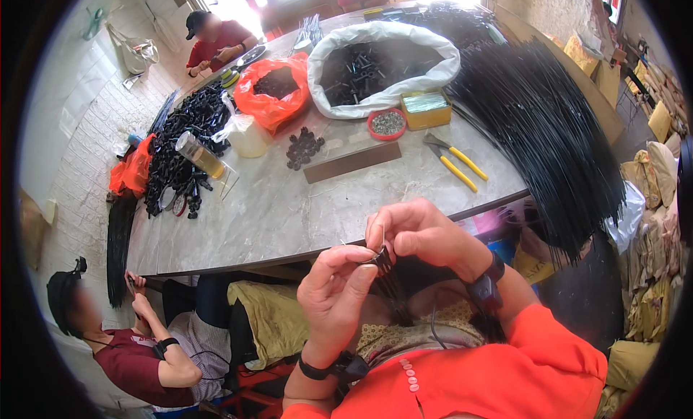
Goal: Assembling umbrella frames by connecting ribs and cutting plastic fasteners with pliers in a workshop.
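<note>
Though partly within left grip (pixel 333 293), black strips (pixel 393 289) below.

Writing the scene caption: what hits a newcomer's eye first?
Probably the fan of thin black strands spilling off the right of the table. Then the big white bag of dark parts, top centre. Lower centre, the left hand and right hand meet at slim dark pieces.

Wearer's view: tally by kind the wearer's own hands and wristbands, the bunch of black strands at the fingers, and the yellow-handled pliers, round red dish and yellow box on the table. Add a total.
Hands: 2, left hand and right hand
Wristbands: 2
Bunch of black strands: 1
Pliers: 1
Red dish: 1
Yellow box: 1
Total: 8
</note>
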Demonstrator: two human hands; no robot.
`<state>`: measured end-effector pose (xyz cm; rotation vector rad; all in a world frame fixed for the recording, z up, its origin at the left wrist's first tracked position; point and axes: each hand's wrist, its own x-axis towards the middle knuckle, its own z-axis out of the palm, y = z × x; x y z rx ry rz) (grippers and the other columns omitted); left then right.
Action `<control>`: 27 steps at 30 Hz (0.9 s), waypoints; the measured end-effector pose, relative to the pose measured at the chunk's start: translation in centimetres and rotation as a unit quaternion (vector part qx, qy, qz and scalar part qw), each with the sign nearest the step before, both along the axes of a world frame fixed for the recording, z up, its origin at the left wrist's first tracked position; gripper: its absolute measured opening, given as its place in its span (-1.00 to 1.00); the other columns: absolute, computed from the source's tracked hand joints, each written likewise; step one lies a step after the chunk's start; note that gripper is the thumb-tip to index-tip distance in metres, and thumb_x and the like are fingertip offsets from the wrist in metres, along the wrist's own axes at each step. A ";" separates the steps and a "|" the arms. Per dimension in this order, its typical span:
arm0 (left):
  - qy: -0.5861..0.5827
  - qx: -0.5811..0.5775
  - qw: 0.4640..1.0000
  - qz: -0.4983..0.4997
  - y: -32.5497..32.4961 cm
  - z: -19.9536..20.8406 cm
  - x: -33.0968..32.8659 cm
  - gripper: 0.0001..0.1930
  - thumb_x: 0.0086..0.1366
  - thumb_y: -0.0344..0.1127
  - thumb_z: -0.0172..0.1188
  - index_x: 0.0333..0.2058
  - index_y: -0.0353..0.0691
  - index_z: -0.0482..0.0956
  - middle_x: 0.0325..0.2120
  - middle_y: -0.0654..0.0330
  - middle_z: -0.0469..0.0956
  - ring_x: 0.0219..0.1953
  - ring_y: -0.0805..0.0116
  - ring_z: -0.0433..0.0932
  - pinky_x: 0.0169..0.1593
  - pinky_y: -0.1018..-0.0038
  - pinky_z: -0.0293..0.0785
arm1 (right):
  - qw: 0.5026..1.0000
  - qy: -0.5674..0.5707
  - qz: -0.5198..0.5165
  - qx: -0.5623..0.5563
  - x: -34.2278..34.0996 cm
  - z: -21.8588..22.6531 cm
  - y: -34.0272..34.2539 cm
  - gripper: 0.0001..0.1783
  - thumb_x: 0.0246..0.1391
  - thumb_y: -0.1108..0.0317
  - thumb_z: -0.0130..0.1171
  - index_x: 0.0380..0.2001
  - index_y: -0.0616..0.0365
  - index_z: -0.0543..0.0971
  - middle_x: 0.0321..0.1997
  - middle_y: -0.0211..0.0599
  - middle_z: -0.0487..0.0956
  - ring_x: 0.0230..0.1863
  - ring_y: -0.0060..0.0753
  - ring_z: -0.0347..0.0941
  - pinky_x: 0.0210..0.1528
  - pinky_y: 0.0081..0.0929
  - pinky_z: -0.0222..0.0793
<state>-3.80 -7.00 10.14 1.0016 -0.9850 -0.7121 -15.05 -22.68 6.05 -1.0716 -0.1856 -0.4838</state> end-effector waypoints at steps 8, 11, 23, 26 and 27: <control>-0.099 0.018 0.994 0.046 1.1 0.0 0.9 -0.85 0.38 -0.54 0.11 -0.10 -0.40 0.45 -0.19 0.15 0.58 -0.20 0.56 0.53 -0.10 0.64 0.45 | 0.981 0.058 -0.121 -0.142 -1.0 2.0 1.4 -0.87 0.09 0.54 0.28 -0.26 0.29 0.61 -0.23 -0.25 0.57 -0.21 -0.50 0.47 -0.19 -0.57 0.37; -0.112 0.021 0.992 0.049 1.3 -0.1 1.0 -0.85 0.39 -0.53 0.10 -0.09 -0.40 0.43 -0.18 0.14 0.58 -0.20 0.56 0.53 -0.10 0.64 0.45 | 0.966 0.056 -0.153 -0.201 -0.8 2.0 1.5 -0.89 0.16 0.47 0.23 -0.26 0.27 0.61 -0.26 -0.42 0.57 -0.26 -0.71 0.47 -0.24 -0.70 0.39; -0.100 0.025 0.993 0.062 1.6 0.1 0.8 -0.88 0.39 -0.53 0.10 -0.14 -0.37 0.42 -0.19 0.12 0.60 -0.21 0.55 0.53 -0.11 0.62 0.46 | 0.915 0.107 -0.257 -0.291 -0.5 3.4 3.0 -0.93 0.04 0.48 0.26 -0.37 0.22 0.59 -0.43 -0.44 0.54 -0.42 -0.70 0.44 -0.38 -0.67 0.38; -0.105 0.019 0.992 0.061 1.6 -0.1 1.0 -0.91 0.38 -0.53 0.12 -0.17 -0.35 0.44 -0.21 0.13 0.60 -0.24 0.58 0.51 -0.16 0.65 0.43 | 0.918 0.124 -0.252 -0.280 -0.7 3.9 3.3 -0.92 0.05 0.48 0.25 -0.38 0.24 0.57 -0.44 -0.44 0.53 -0.42 -0.70 0.44 -0.38 -0.65 0.40; -0.102 0.014 0.993 0.060 1.6 -0.2 1.0 -0.92 0.38 -0.52 0.13 -0.18 -0.34 0.45 -0.21 0.14 0.61 -0.27 0.60 0.49 -0.20 0.67 0.41 | 0.918 0.124 -0.251 -0.280 -0.7 4.0 3.4 -0.92 0.05 0.48 0.25 -0.38 0.24 0.57 -0.44 -0.44 0.53 -0.42 -0.70 0.44 -0.38 -0.65 0.40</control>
